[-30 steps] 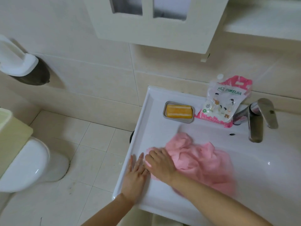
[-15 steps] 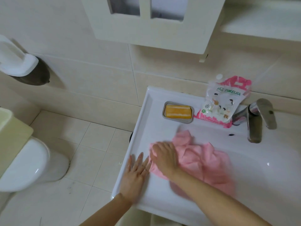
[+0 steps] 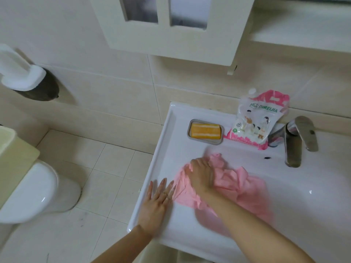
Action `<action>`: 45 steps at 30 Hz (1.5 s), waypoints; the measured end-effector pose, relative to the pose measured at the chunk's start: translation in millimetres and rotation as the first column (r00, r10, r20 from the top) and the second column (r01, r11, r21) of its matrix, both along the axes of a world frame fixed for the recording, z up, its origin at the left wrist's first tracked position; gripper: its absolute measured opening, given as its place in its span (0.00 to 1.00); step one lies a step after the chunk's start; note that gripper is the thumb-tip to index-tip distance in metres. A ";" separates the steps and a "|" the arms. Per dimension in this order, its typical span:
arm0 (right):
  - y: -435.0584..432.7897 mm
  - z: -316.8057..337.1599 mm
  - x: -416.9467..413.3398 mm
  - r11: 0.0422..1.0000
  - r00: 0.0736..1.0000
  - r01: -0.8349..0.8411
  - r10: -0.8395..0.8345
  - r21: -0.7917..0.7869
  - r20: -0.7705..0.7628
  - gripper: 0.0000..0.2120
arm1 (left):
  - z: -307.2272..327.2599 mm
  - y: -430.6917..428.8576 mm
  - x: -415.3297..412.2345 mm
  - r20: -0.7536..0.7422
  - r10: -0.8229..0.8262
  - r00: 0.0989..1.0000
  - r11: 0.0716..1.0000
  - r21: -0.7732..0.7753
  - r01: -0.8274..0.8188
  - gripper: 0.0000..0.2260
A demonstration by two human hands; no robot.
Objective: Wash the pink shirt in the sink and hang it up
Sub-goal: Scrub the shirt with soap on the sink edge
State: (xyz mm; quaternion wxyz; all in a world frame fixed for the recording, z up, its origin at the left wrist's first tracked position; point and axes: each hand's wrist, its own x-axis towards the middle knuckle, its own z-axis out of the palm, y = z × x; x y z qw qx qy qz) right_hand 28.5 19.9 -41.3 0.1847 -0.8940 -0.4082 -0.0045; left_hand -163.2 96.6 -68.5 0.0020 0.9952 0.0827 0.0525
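Under right hand (image 3: pixel 201 177), pink shirt (image 3: pixel 234 180) blurred.

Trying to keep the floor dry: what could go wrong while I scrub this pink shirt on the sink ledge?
The pink shirt lies near the sink rim, so water may spill onto the floor tiles. The right hand grips it near the standing detergent pouch and soap dish; a stroke might knock them.

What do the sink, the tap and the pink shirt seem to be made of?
The sink: probably glazed white ceramic, glossy with bright highlights. The tap: silver-grey metal, shiny and reflective. The pink shirt: thin soft cloth, bunching into folds; which fibre, I cannot tell.
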 end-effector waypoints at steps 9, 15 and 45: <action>1.4 3.8 -8.5 0.973 0.985 -0.173 0.171 -0.152 -0.030 0.07 | 1.5 -1.2 0.0 -0.021 0.006 1.000 0.999 -0.037 -0.007 0.22; 1.2 4.6 12.9 0.995 0.999 -0.033 0.033 -0.097 0.004 0.06 | -0.5 0.9 -0.9 -0.012 0.024 1.000 1.000 0.006 -0.023 0.26; -35.9 13.7 64.7 0.993 0.579 -0.032 0.109 0.112 -0.808 0.19 | -6.5 -6.5 4.9 0.016 0.069 0.997 0.995 0.066 -0.070 0.34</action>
